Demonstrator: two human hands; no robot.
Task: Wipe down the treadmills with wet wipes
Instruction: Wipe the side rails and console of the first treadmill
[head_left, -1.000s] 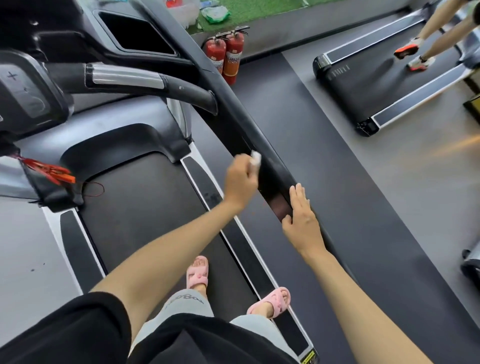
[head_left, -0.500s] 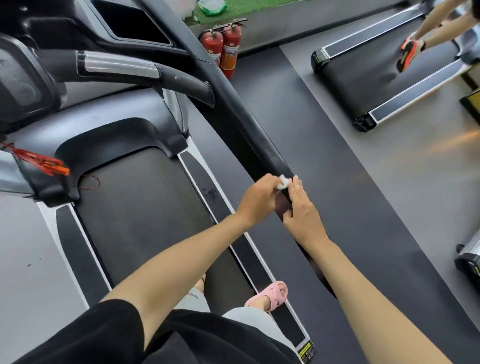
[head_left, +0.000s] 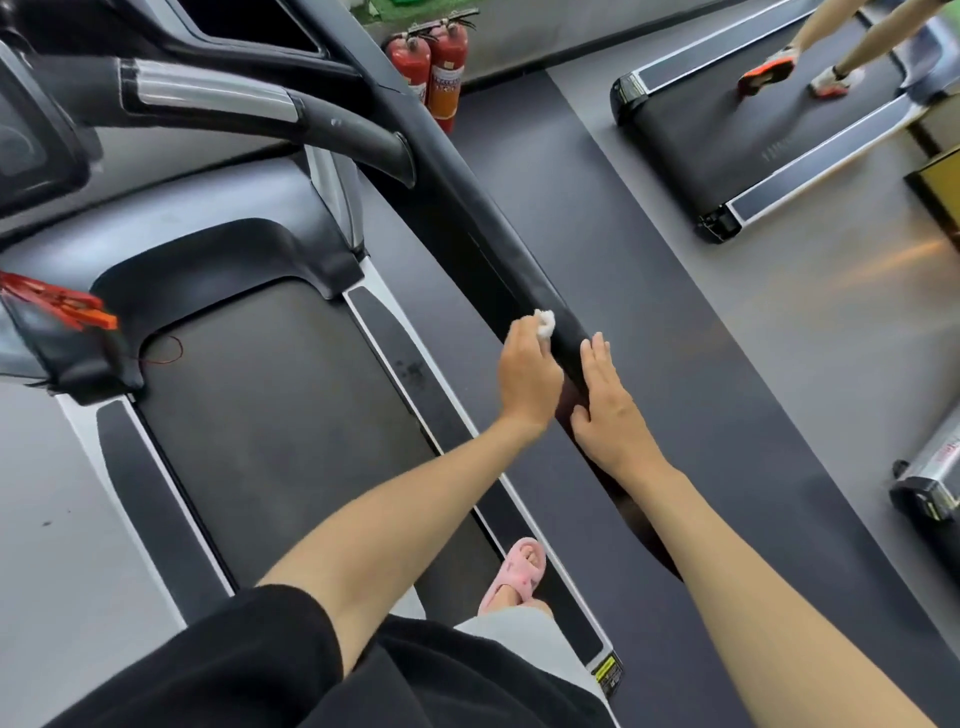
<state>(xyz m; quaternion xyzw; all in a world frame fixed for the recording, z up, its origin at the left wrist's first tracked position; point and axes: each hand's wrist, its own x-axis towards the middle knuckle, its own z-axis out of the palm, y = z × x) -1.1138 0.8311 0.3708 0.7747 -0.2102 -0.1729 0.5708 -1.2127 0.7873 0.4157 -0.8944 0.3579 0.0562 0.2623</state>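
Note:
I stand on a black treadmill belt (head_left: 270, 415). Its long black right handrail (head_left: 467, 218) runs diagonally from the console down to my hands. My left hand (head_left: 527, 382) grips a small crumpled white wet wipe (head_left: 701, 323) and presses it against the inner side of the rail. My right hand (head_left: 608, 400) lies flat on the rail's top just behind it, fingers straight. The two hands are almost touching.
A silver-and-black inner grip bar (head_left: 234, 109) juts out at upper left. A red safety clip (head_left: 67, 306) hangs at left. Two red fire extinguishers (head_left: 436, 67) stand beyond the rail. Another person's feet move on a second treadmill (head_left: 753, 130) at upper right.
My left hand slid the wipe down the rail toward my right hand, then back up slightly. The right hand stayed flat on the rail. The camera tilted a little.

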